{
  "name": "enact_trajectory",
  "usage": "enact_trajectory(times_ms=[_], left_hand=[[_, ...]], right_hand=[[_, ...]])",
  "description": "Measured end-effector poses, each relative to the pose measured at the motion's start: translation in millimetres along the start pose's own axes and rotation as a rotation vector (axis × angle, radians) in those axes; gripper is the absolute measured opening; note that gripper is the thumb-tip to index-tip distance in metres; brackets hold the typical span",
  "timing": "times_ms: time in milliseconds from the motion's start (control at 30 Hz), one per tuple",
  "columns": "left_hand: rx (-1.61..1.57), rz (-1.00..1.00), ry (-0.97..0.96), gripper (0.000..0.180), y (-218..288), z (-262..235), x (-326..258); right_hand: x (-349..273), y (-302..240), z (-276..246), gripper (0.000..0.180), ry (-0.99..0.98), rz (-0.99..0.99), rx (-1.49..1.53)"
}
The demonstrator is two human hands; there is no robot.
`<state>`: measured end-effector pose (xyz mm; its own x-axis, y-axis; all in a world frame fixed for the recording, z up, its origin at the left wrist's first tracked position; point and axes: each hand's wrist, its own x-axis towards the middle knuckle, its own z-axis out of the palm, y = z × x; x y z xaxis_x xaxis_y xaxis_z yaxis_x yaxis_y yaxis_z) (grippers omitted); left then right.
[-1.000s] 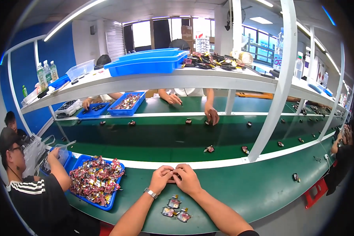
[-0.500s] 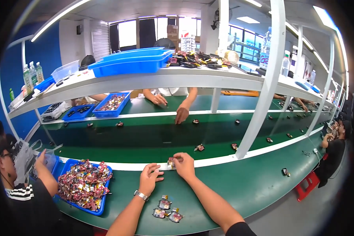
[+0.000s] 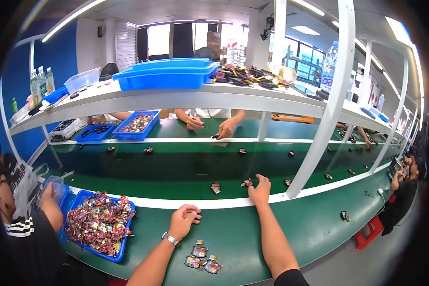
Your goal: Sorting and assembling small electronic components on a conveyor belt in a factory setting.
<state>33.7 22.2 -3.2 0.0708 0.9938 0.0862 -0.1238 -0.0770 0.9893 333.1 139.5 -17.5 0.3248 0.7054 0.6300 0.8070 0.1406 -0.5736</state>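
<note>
My right hand [image 3: 260, 190] is stretched over the white rail to the green belt, its fingers apart. Right beside its thumb lies a small electronic module with red and dark parts [image 3: 247, 182]; I cannot tell whether they touch. To the left, another such module [image 3: 215, 188] rests on the belt near the rail. My left hand [image 3: 184, 222], with a metal wristwatch [image 3: 170, 239] on the wrist, hovers over the green worktop with loosely bent fingers and no visible item in it. Between my forearms several modules with silvery and yellow pieces [image 3: 199, 251] lie in a small group.
A blue tray heaped with modules [image 3: 127, 233] stands at my left, near a co-worker [image 3: 21, 229]. A white upright post [image 3: 319, 119] rises at the right of the belt. Across it, another person's hands [image 3: 226, 128] are at work. A single module [image 3: 345, 216] lies farther right.
My right hand has let go of a module, now lying on the belt, and moved right to another one. My left hand has stayed nearly in place, slightly lower. The view has shifted a little.
</note>
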Motion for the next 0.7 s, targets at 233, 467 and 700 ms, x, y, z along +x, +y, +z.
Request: enact_trajectory(times_ms=[233,467,700], left_hand=[[-0.024,0.004,-0.033,0.017,-3.7,-8.7,0.0],[-0.062,-0.030,-0.043,0.023,-2.4,-16.4,-1.2],[-0.140,-0.168,-0.361,0.036,2.1,-26.2,-2.0]], right_hand=[[3.0,-11.4,-2.7,0.047,-0.270,0.207,-0.065],[-55.5,-60.8,-25.2,0.050,-0.381,-0.018,0.468],[-86.3,-130.0,-65.7,0.055,-0.765,-0.457,0.566]])
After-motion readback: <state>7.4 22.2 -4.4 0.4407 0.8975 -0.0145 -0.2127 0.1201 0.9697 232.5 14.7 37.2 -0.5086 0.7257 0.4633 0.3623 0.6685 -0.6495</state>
